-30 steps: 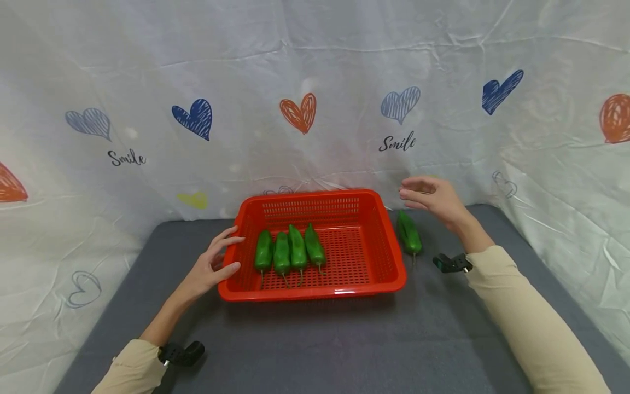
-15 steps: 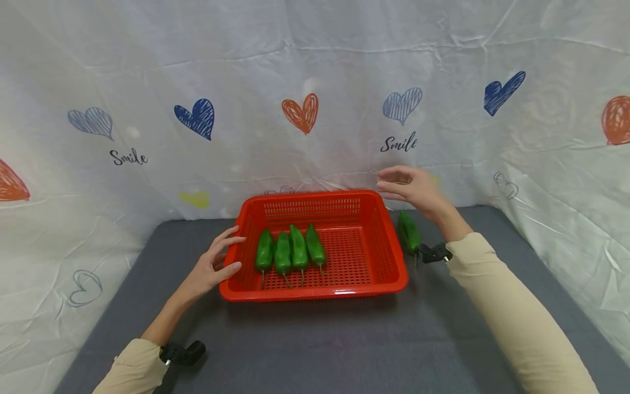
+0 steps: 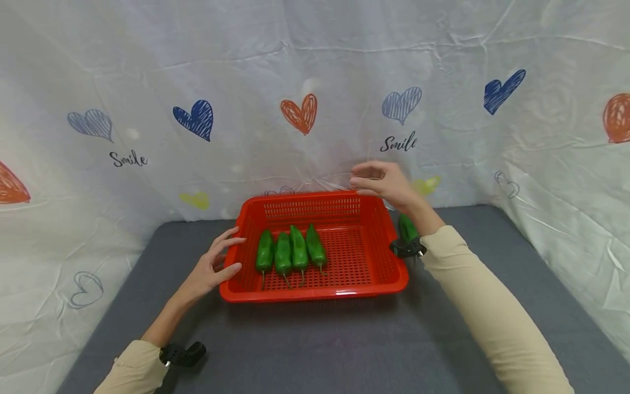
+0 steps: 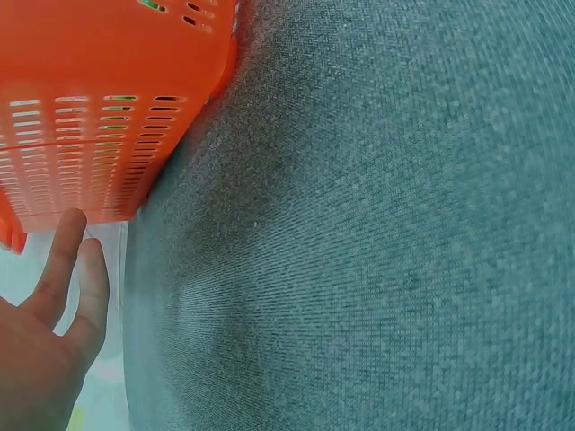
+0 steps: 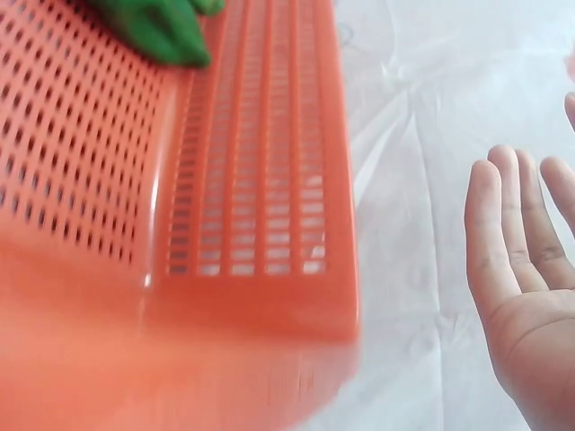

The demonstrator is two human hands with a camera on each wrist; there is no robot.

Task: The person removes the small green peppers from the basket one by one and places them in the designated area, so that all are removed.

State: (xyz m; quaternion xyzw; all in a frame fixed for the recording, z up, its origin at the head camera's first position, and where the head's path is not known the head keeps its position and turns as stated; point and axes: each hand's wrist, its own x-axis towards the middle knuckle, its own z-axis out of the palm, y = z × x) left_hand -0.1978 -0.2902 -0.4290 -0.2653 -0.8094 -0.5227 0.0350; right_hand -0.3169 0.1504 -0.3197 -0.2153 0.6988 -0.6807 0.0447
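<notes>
Where my beige left sleeve [image 3: 133, 366] comes in over the desk [image 3: 315, 350], my left hand [image 3: 205, 269] is at the left end of the red basket [image 3: 295, 295]; its fingers and thumb stand apart at the rim and clamp on nothing, but whether they touch it I cannot tell surely; four green peppers [image 3: 299, 249] lie side by side inside the basket, with stems toward me; a single pepper [image 3: 407, 227] lies on the desk just beside the basket's right wall, on the side of the desk's far right corner, partly hidden by my right wrist; so I would judge that the bigger part is done, four being inside, and one is left outside; whether it also belongs inside, I cannot say; my right hand [image 3: 386, 182] is raised near the basket's far right corner, its fingers loosely extended, with nothing between them.

The desk has a dark grey, woven surface; the basket stands near the middle of its far edge; behind this edge hangs a wrinkled white cloth [image 3: 334, 65], printed with coloured hearts [image 3: 299, 114] and, two times, the word "Smile" [image 3: 398, 143]; of the room beyond it I see nothing.
</notes>
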